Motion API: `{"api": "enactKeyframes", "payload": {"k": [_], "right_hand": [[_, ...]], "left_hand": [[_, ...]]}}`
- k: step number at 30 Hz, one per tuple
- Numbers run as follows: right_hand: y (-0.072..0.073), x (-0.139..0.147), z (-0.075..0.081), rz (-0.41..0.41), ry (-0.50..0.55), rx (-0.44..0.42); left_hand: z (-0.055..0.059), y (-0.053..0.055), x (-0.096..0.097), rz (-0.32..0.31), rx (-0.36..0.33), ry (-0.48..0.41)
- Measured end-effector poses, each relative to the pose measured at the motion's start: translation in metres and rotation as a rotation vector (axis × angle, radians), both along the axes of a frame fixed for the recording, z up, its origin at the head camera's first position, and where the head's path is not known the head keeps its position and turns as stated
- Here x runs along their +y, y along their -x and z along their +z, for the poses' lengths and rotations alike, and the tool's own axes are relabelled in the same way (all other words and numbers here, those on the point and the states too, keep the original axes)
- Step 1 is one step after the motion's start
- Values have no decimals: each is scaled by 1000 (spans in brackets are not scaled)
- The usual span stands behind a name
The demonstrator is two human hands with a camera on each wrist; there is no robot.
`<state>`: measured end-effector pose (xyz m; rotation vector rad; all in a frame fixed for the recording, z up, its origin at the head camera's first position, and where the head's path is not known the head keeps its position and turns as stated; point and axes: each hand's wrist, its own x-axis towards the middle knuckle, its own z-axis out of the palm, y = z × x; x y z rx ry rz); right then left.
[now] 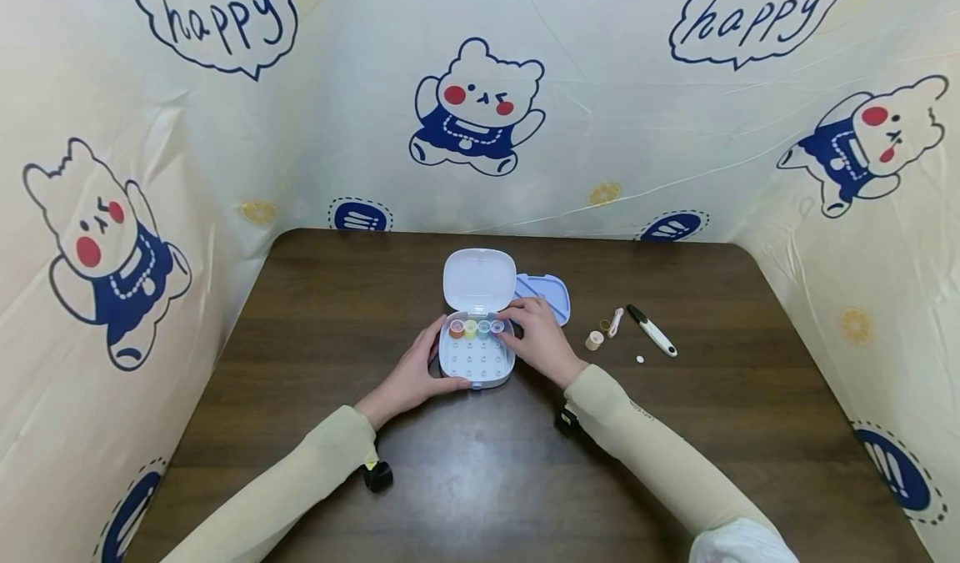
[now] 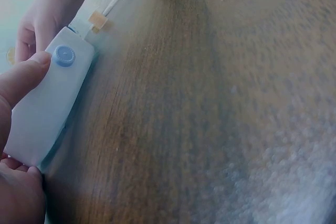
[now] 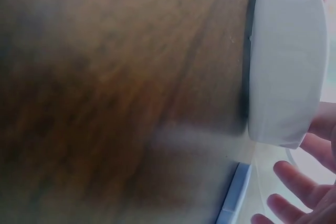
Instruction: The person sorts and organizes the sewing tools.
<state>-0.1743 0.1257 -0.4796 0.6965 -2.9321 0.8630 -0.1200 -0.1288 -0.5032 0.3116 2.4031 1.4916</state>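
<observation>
A white sewing box stands on the table with its lid raised at the back. Rows of small pegs fill its inside, and the far row carries orange, yellow and teal thread spools. My left hand grips the box from the left, fingers along the side and thumb at the front beside the blue latch. With thumb and index finger, my right hand pinches a purple thread spool at the row's right end; its other fingers spread outside the box.
Behind the right hand lies a blue tray. Farther right are a beige spool, a pale bundle, a small ring, a white bead-like piece and a black-and-white pen-shaped tool. A printed curtain surrounds the table.
</observation>
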Motion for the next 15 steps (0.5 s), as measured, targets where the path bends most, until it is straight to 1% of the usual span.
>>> {"api": "enactKeyframes", "payload": {"k": [6, 15], "right_hand": [[0, 0, 1, 29, -19, 28], [-1, -1, 3, 44, -18, 7]], "left_hand": [[0, 1, 0, -1, 4, -4], [-2, 0, 0, 0, 3, -2]]}}
